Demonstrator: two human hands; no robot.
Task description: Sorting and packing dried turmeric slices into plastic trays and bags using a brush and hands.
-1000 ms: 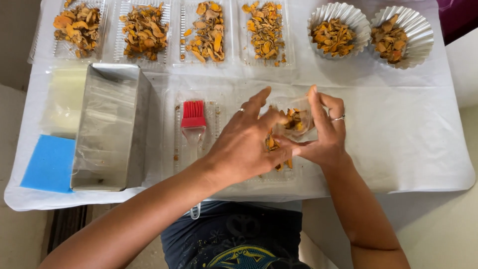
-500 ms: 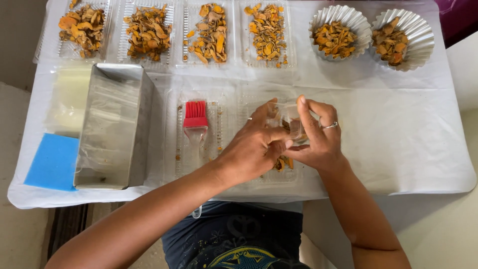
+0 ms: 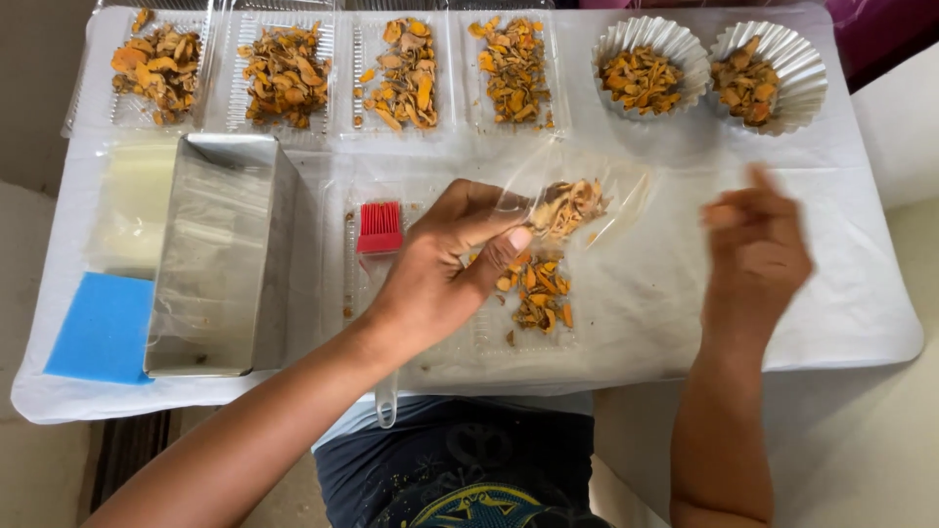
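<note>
My left hand (image 3: 445, 269) grips a small clear plastic pouch (image 3: 577, 200) holding dried orange-brown slices, tilted above the table's middle. Under it, a loose pile of the same slices (image 3: 538, 288) lies in a clear shallow tray (image 3: 484, 337). A brush with red bristles (image 3: 380, 227) rests just left of that hand. My right hand (image 3: 755, 256) hovers blurred to the right, fingers apart, holding nothing and clear of the pouch.
Several clear trays of dried slices (image 3: 406, 73) line the far edge, with two white fluted paper cups (image 3: 652, 64) of slices at far right. A metal rectangular tin (image 3: 220, 254), a pale block (image 3: 137, 200) and a blue sponge (image 3: 98, 328) sit left on the white cloth (image 3: 841, 313).
Both hands were together on the pouch over the tray. My right hand has let go and swung away to the right; my left hand keeps the pouch, raised slightly.
</note>
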